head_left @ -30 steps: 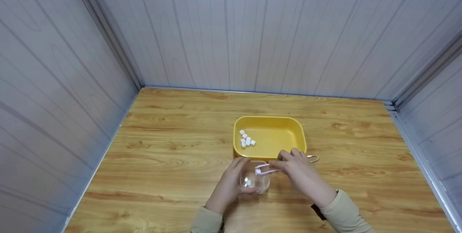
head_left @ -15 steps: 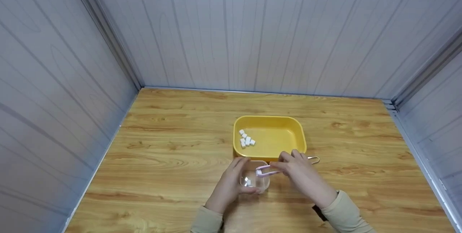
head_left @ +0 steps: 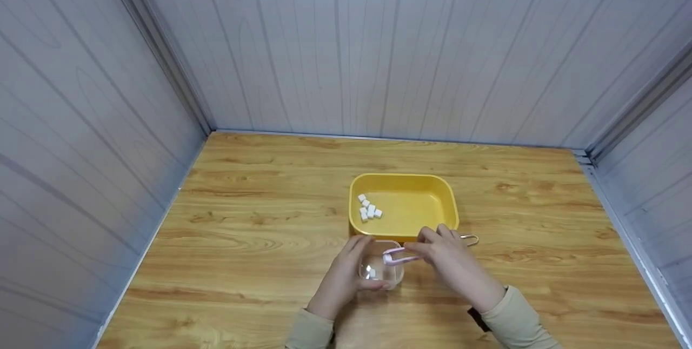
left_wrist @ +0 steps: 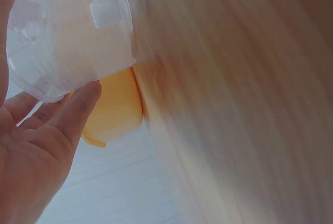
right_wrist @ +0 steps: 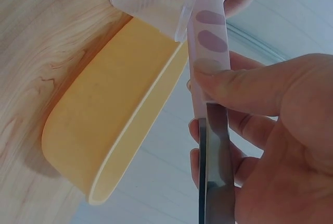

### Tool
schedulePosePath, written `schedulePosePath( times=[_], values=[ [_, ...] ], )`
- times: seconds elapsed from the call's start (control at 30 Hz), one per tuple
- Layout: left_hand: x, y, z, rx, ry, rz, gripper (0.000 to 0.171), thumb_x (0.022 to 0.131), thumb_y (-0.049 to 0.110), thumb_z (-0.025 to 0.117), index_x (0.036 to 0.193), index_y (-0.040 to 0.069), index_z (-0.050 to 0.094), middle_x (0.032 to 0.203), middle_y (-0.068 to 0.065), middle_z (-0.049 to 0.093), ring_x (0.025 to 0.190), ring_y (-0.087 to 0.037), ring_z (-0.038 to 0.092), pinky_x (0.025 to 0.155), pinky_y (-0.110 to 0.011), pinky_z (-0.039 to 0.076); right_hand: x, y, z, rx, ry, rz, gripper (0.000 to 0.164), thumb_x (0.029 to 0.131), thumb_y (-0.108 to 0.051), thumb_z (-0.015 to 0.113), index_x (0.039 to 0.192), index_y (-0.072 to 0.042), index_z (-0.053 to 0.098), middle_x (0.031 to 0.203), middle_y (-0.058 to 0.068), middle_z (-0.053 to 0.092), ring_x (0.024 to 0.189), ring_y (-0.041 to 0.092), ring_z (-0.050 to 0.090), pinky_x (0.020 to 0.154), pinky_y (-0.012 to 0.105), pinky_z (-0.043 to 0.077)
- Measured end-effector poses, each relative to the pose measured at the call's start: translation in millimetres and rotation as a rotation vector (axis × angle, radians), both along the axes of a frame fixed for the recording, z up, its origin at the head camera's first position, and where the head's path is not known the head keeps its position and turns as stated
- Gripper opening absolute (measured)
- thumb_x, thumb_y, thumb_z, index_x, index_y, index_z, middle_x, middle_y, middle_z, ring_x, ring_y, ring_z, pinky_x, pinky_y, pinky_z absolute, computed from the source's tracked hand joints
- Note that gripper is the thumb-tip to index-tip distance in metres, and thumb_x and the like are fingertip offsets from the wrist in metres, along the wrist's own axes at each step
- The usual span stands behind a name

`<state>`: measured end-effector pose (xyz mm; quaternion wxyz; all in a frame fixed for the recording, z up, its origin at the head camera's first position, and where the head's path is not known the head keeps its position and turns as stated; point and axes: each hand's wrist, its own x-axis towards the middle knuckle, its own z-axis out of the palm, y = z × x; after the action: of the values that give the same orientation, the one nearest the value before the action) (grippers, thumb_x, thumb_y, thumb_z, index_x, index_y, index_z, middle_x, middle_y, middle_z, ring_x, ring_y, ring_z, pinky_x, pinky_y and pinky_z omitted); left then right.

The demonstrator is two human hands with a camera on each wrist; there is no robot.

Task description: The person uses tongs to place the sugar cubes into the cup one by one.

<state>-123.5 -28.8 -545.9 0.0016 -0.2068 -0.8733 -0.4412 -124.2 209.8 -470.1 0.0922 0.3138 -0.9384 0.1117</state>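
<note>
My left hand (head_left: 346, 273) holds a small clear plastic container (head_left: 393, 279) on the table, fingers and thumb around its sides. A few white cubes (head_left: 372, 273) lie inside it; one cube (left_wrist: 105, 14) shows through its wall in the left wrist view. With thumb and fingers, my right hand (head_left: 451, 260) grips a pair of tongs (right_wrist: 210, 31) with pale pink, spotted arms and metal handles. The tongs' tips are over the container's opening, and something white, seemingly a cube (head_left: 387, 257), sits between them.
Just beyond the container stands a yellow tub (head_left: 413, 216), with several white cubes (head_left: 371, 211) grouped at its left end. Wood-patterned tabletop (head_left: 259, 219) surrounds both. Pale panel walls (head_left: 367, 52) rise at the back and on both sides.
The tongs' tips have dipped very slightly over the container since the first frame. My left hand, the container and the tub look unchanged.
</note>
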Motion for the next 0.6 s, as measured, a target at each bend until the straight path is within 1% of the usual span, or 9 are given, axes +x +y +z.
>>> schedulePosePath(
  times=[0.2,0.4,0.6],
  values=[
    [-0.8,-0.3,0.2,0.001,0.036,-0.003,0.094,0.061,0.041,0.087,0.139,0.008,0.046,0.134,-0.002,0.047,0.125,-0.02,0.045,0.107,-0.036,0.036,1.0,-0.2,1.2,0.019,0.002,-0.008,0.042,0.073,-0.004,0.079,0.11,-0.023,0.073,0.092,-0.007,0.054,0.076,0.015,0.039,0.063,0.026,0.032],
    [-0.5,-0.2,-0.4,0.007,0.027,-0.001,0.095,0.06,0.041,0.087,0.139,0.008,0.046,0.133,-0.003,0.048,0.124,-0.019,0.046,0.107,-0.035,0.036,0.9,-0.5,1.7,0.012,-0.016,-0.008,0.044,0.071,-0.002,0.08,0.11,-0.023,0.073,0.093,-0.006,0.055,0.077,0.015,0.039,0.065,0.027,0.033],
    [-1.3,0.2,-0.8,0.012,0.005,-0.001,0.095,0.06,0.038,0.088,0.139,0.009,0.046,0.134,-0.003,0.048,0.124,-0.018,0.045,0.107,-0.034,0.036,0.5,-0.2,1.9,0.018,-0.005,-0.008,0.043,0.072,-0.006,0.08,0.11,-0.024,0.073,0.094,-0.006,0.055,0.078,0.015,0.04,0.064,0.026,0.033]
  ],
)
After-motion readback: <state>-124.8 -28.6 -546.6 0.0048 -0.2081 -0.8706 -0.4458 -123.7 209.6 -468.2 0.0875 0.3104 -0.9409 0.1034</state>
